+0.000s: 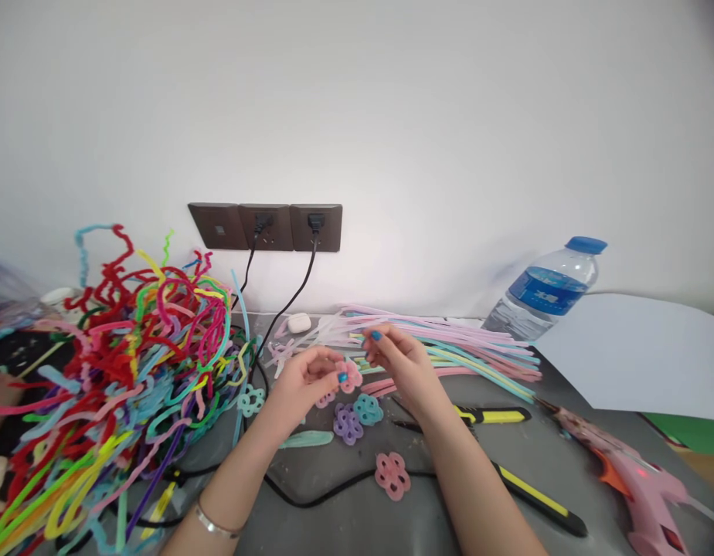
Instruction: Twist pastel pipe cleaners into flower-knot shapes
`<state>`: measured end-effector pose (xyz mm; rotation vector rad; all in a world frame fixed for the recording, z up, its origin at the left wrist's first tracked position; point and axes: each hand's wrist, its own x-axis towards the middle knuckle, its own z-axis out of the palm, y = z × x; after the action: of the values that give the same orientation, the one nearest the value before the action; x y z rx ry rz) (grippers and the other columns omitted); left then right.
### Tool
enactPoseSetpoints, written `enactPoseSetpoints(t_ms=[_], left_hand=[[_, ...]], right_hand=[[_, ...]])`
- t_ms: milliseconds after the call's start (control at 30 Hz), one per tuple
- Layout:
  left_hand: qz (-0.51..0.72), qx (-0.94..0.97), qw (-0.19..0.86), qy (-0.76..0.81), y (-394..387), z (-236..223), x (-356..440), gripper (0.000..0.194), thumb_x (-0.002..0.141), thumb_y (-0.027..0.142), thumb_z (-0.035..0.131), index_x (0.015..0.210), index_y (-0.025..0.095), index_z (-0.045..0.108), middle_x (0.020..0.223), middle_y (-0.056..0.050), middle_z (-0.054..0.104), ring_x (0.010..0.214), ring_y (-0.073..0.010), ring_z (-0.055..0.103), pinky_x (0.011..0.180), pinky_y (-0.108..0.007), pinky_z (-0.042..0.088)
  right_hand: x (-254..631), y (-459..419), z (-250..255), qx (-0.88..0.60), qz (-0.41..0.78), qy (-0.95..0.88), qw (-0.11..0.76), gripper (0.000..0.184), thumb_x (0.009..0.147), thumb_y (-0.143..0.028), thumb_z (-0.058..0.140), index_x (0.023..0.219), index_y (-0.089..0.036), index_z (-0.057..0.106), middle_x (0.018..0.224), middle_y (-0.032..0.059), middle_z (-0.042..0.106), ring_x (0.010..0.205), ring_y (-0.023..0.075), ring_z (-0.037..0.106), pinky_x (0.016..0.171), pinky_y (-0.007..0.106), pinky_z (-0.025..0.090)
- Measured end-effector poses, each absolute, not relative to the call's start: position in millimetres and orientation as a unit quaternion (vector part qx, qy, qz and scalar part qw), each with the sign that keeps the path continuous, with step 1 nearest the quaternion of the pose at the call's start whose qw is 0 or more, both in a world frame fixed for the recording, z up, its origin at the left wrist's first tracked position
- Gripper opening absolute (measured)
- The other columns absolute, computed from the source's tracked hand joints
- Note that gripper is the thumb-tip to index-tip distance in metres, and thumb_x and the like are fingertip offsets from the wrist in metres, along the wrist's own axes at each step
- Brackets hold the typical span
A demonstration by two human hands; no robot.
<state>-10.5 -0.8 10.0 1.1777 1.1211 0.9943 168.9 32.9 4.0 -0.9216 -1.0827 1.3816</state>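
My left hand (311, 386) pinches a pink flower (351, 376) of looped pipe cleaner between thumb and fingers. Just right of it, my right hand (400, 367) is raised with thumb and fingertips pressed together; anything in that pinch is too small to make out. Below the hands lie a purple flower (348, 424), a teal flower (368, 409) touching it, and a pink flower (392, 476) nearer the front. Another teal flower (251, 400) is left of my left wrist. Yellow-and-black handled pliers (496, 415) sit partly hidden behind my right forearm.
A big tangle of coloured pipe cleaners (160, 340) covers the left side. Straight pipe cleaners (450, 340) lie along the wall. To the right are a pink glue gun (640, 479), a tilted water bottle (548, 289) and white paper (635, 355). A black cable (311, 503) crosses the table.
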Motion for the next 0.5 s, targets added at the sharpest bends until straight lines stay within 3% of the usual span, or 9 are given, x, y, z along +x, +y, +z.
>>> enactPoseSetpoints(t_ms=[200, 500], left_hand=[[0.260, 0.652, 0.573, 0.424, -24, 14, 11, 0.008, 0.075, 0.016, 0.063, 0.080, 0.019, 0.069, 0.077, -0.004, 0.076, 0.073, -0.0179, 0.069, 0.067, -0.025, 0.047], [0.174, 0.753, 0.491, 0.402, -32, 12, 19, 0.011, 0.079, 0.018, 0.063, 0.085, 0.022, 0.071, 0.079, 0.000, 0.074, 0.068, -0.0155, 0.064, 0.059, -0.022, 0.040]], right_hand=[[182, 41, 2, -0.394, 0.571, -0.350, 0.629, 0.025, 0.070, -0.041, 0.075, 0.082, -0.021, 0.067, 0.076, -0.0004, 0.058, 0.060, 0.0111, 0.049, 0.056, 0.025, 0.042], [178, 38, 6, -0.399, 0.593, -0.360, 0.599, 0.029, 0.070, -0.043, 0.074, 0.088, -0.021, 0.064, 0.085, -0.0002, 0.061, 0.060, 0.0097, 0.051, 0.057, 0.025, 0.041]])
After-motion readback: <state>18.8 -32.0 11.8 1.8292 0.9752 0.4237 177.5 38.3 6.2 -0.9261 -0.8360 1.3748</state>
